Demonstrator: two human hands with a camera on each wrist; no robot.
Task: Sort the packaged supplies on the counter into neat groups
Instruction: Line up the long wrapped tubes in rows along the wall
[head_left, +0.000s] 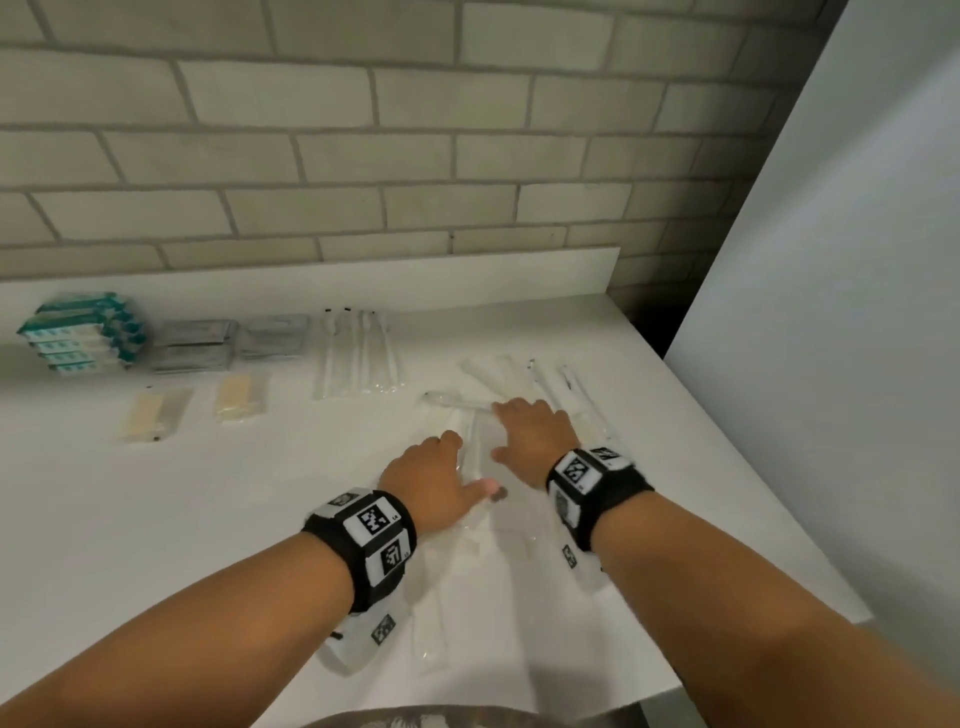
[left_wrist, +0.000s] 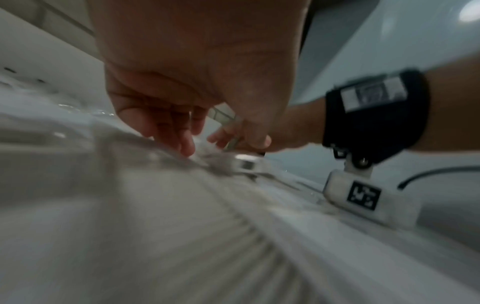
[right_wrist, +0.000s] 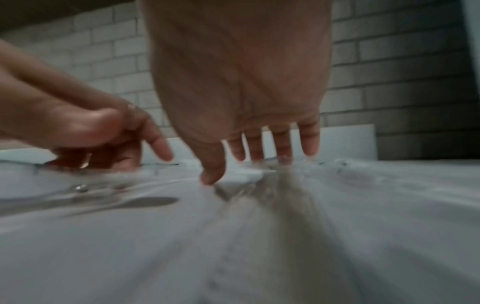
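Several long clear packets (head_left: 467, 571) lie in a loose pile on the white counter (head_left: 208, 519), under both hands. My left hand (head_left: 457, 467) has its fingers curled down on one clear packet (left_wrist: 130, 185) and its thumb beside them, pinching the film near a small metal piece (left_wrist: 245, 162). My right hand (head_left: 530, 431) lies just right of it, fingers straight and spread. Its fingertips (right_wrist: 283, 156) press on the clear packets (right_wrist: 285, 205). More loose clear packets (head_left: 550, 384) fan out beyond the right hand.
Sorted groups sit along the back: teal boxes (head_left: 83, 332), grey packets (head_left: 195, 345), and swab packets (head_left: 358, 358). Two beige packets (head_left: 156, 415) lie in front of them. The counter's edge runs diagonally at right, beside a white panel (head_left: 831, 312). A brick wall stands behind.
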